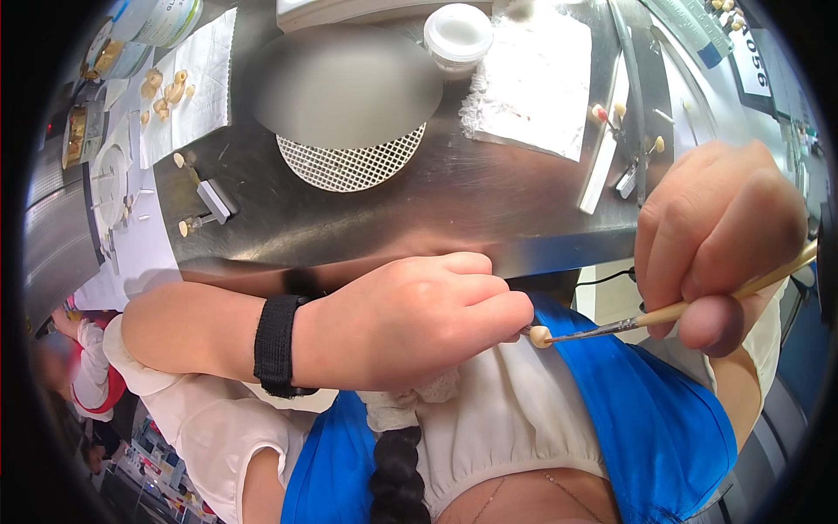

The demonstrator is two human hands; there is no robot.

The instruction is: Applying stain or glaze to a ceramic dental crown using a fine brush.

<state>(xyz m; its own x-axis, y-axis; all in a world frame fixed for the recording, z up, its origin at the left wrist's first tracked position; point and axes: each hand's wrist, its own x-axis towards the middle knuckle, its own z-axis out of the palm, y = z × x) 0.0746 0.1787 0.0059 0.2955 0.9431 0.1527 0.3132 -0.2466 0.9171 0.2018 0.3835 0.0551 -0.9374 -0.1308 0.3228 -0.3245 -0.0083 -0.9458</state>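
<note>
Beyond both hands stretches the steel desk (489,196), carrying a round honeycomb mesh tray (353,164), a white paper sheet (534,79) and a white lidded jar (458,33), all well above the hands. Nearer, the left hand (410,319), with a black wristband (278,346) on its wrist, is curled, its fingertips pinching a small cream tooth-shaped piece (540,336) just off their right side. Just right of that piece, the right hand (716,240) is closed around a thin wooden-handled brush (690,307), whose tip touches the piece.
</note>
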